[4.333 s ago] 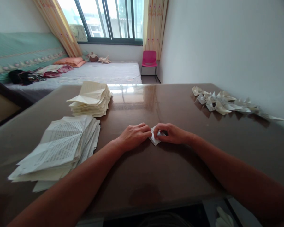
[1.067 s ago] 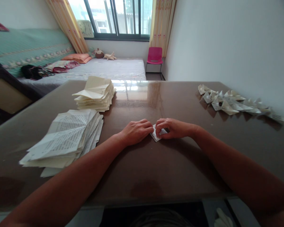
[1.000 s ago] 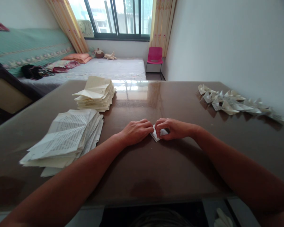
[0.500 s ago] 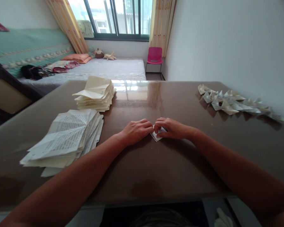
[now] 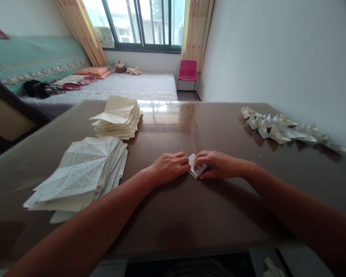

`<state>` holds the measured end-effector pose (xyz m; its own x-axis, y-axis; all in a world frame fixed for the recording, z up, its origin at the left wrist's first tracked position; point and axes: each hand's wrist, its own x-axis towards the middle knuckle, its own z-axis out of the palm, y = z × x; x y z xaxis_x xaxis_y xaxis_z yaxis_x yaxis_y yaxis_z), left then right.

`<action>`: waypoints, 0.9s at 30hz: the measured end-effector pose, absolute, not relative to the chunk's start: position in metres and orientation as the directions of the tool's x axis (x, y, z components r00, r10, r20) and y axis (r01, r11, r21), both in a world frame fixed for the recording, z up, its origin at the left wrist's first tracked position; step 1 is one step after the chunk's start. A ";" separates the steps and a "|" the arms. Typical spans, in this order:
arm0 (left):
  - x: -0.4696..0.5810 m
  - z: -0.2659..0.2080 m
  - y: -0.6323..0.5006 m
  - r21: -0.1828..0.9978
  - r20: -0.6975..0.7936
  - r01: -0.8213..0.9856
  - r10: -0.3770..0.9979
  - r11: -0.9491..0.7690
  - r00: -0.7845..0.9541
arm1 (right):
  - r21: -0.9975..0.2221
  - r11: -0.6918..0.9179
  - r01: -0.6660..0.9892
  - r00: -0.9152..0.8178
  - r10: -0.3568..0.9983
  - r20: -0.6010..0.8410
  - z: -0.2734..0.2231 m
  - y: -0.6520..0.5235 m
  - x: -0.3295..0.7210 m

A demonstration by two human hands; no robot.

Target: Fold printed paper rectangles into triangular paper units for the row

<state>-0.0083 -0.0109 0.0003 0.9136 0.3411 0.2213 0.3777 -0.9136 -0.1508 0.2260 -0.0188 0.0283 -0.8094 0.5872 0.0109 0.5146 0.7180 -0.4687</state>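
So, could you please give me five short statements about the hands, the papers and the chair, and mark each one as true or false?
1. The left hand touches the folded paper. True.
2. The printed stack lies nearer the person than the yellowish stack. True.
3. The right hand rests on the printed stack. False: it is at the folded paper.
4. The chair is green. False: it is pink.
5. The folded shapes lie on the right side of the table. True.

Holding bare forearms angled inward, left hand palm-down and curled, right hand arched with thumb below fingers.
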 end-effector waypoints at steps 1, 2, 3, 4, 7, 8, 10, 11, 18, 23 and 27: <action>-0.008 0.001 -0.012 -0.157 0.219 0.375 0.338 -0.913 0.915 | -0.460 0.725 0.512 -0.813 0.582 0.012 0.029 -0.020 0.225; -0.008 0.001 -0.013 -0.153 0.216 0.372 0.337 -0.915 0.917 | -0.450 0.733 0.510 -0.816 0.578 0.016 0.030 -0.021 0.224; -0.007 0.002 -0.013 -0.141 0.214 0.370 0.336 -0.918 0.917 | -0.437 0.743 0.508 -0.819 0.573 0.022 0.031 -0.022 0.224; -0.007 0.001 -0.013 -0.124 0.214 0.368 0.337 -0.921 0.917 | -0.424 0.753 0.503 -0.823 0.567 0.030 0.033 -0.023 0.223; -0.005 0.000 -0.012 -0.077 0.227 0.382 0.357 -0.921 0.906 | -0.404 0.766 0.500 -0.824 0.565 0.052 0.033 -0.027 0.222; -0.005 -0.001 -0.011 -0.065 0.229 0.389 0.366 -0.919 0.902 | -0.410 0.761 0.503 -0.818 0.572 0.058 0.032 -0.028 0.222; -0.004 -0.001 -0.011 -0.035 0.230 0.401 0.383 -0.915 0.895 | -0.432 0.737 0.520 -0.792 0.606 0.081 0.024 -0.028 0.221; -0.004 -0.001 -0.012 -0.016 0.231 0.404 0.390 -0.915 0.892 | -0.444 0.720 0.534 -0.767 0.633 0.103 0.018 -0.028 0.221; 0.003 -0.004 -0.019 0.021 0.241 0.534 0.523 -0.845 0.818 | -0.477 0.611 0.632 -0.570 0.783 0.248 -0.016 -0.023 0.219; 0.005 -0.008 -0.020 -0.017 0.205 0.542 0.528 -0.840 0.825 | -0.555 0.562 0.613 -0.565 0.803 0.189 -0.008 -0.019 0.233; 0.009 -0.007 -0.023 -0.045 0.177 0.554 0.539 -0.831 0.823 | -0.592 0.559 0.581 -0.580 0.794 0.180 -0.007 -0.018 0.238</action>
<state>0.0092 -0.0233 -0.0073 0.8233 0.5392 0.1772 0.5541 -0.8313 -0.0451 0.2379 -0.0182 -0.0068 -0.5802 0.7943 0.1803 0.5811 0.5588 -0.5917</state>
